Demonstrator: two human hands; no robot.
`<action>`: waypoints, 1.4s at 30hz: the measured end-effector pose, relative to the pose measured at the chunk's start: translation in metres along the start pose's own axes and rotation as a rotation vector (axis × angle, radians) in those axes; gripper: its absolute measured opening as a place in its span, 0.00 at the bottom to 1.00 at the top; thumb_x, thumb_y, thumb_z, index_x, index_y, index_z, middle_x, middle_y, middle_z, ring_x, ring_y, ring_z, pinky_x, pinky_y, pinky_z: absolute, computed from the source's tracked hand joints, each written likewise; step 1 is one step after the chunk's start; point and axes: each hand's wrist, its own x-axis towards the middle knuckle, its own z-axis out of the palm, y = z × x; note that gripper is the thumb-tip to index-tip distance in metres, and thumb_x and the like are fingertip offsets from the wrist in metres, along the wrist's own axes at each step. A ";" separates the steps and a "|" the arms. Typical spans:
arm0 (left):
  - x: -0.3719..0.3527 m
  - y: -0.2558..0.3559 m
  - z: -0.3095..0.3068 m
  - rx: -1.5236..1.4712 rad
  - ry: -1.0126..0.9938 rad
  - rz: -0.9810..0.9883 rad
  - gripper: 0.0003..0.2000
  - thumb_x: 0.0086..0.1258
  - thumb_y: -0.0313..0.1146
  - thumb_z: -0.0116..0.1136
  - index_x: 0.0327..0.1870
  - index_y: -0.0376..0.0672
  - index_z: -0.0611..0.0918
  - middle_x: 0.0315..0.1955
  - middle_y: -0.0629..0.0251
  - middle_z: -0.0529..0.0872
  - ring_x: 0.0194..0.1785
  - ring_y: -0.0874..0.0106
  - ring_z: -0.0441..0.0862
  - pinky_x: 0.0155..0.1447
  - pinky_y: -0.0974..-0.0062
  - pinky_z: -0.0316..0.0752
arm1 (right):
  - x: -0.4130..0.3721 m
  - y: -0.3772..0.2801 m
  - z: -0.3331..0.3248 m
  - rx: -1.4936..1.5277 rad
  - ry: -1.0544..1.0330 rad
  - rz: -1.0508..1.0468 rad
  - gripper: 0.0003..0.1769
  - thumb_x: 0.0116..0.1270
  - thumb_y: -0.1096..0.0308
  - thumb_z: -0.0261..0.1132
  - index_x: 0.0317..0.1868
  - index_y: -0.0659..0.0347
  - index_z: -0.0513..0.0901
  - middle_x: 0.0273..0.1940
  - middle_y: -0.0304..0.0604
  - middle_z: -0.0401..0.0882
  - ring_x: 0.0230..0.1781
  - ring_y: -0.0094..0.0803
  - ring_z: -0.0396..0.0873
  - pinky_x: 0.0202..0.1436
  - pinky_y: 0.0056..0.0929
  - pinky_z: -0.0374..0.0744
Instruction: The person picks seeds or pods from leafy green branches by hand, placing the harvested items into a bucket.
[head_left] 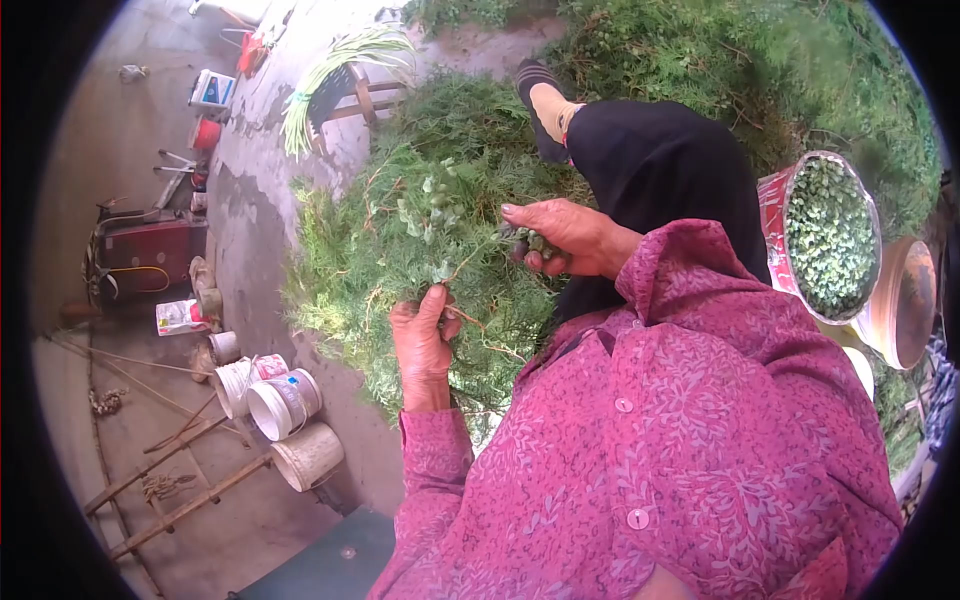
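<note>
My left hand (425, 335) is closed, thumb and fingers pinching the thin woody stem of a leafy evergreen branch (440, 210). Pale green cones cluster near the branch's top. Just to the right, my right hand (575, 238) has its fingers curled round several small green cones (535, 242), partly hidden by the fingers. The thumb points left towards the foliage. Beneath both hands lies a heap of cut evergreen branches (340, 260). On the right stands a red bucket (778, 225) filled with small green cones.
More cut greenery (820, 70) is piled at the upper right. A small stool (365, 100) carries long pale green stalks (350, 50). At left are several white buckets (308, 455), a wooden ladder (190, 500) and a dark red machine (150, 255). Another tub (908, 300) sits beside the red bucket.
</note>
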 end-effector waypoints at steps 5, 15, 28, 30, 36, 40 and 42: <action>-0.001 -0.003 0.001 0.033 0.008 -0.015 0.06 0.56 0.27 0.63 0.28 0.40 0.77 0.20 0.67 0.78 0.17 0.81 0.71 0.15 0.86 0.58 | 0.011 0.008 -0.007 0.066 -0.222 0.061 0.14 0.60 0.56 0.63 0.32 0.56 0.73 0.20 0.36 0.71 0.13 0.20 0.68 0.09 0.14 0.55; -0.002 -0.006 0.001 0.050 0.016 -0.018 0.07 0.57 0.27 0.63 0.31 0.41 0.76 0.20 0.68 0.78 0.17 0.80 0.70 0.16 0.86 0.57 | -0.001 0.001 -0.003 0.081 -0.234 -0.028 0.09 0.58 0.64 0.65 0.34 0.58 0.75 0.25 0.36 0.76 0.17 0.19 0.72 0.11 0.12 0.61; 0.008 -0.014 -0.017 0.090 -0.048 0.034 0.10 0.58 0.33 0.62 0.28 0.39 0.74 0.20 0.67 0.75 0.13 0.81 0.64 0.14 0.82 0.53 | -0.140 -0.074 -0.039 0.042 0.051 -0.891 0.06 0.55 0.72 0.61 0.34 0.63 0.78 0.25 0.38 0.75 0.18 0.22 0.71 0.16 0.18 0.66; 0.007 -0.016 -0.012 0.105 -0.041 0.042 0.08 0.61 0.34 0.59 0.28 0.41 0.75 0.21 0.68 0.75 0.16 0.79 0.67 0.15 0.83 0.54 | -0.197 -0.079 -0.056 0.024 0.518 -0.823 0.07 0.56 0.71 0.62 0.36 0.62 0.79 0.26 0.36 0.76 0.19 0.17 0.71 0.17 0.13 0.66; 0.003 -0.016 0.011 0.043 -0.003 -0.010 0.07 0.63 0.35 0.57 0.30 0.42 0.75 0.22 0.70 0.76 0.19 0.79 0.70 0.16 0.84 0.57 | -0.310 -0.008 -0.197 -0.019 1.348 -0.919 0.13 0.59 0.65 0.62 0.40 0.66 0.77 0.25 0.37 0.77 0.19 0.19 0.71 0.20 0.15 0.70; 0.005 -0.014 0.009 0.057 -0.062 -0.027 0.07 0.63 0.35 0.56 0.31 0.41 0.75 0.23 0.69 0.77 0.20 0.80 0.71 0.17 0.84 0.59 | -0.342 0.030 -0.226 -0.085 1.693 -0.687 0.29 0.58 0.46 0.61 0.49 0.65 0.76 0.37 0.46 0.76 0.34 0.29 0.75 0.30 0.27 0.77; 0.007 -0.014 0.003 0.077 -0.149 -0.044 0.07 0.63 0.35 0.56 0.31 0.41 0.75 0.23 0.69 0.77 0.20 0.80 0.71 0.17 0.84 0.60 | -0.351 0.030 -0.225 -0.148 1.823 -0.383 0.36 0.56 0.39 0.58 0.52 0.63 0.74 0.41 0.47 0.73 0.40 0.34 0.74 0.35 0.35 0.78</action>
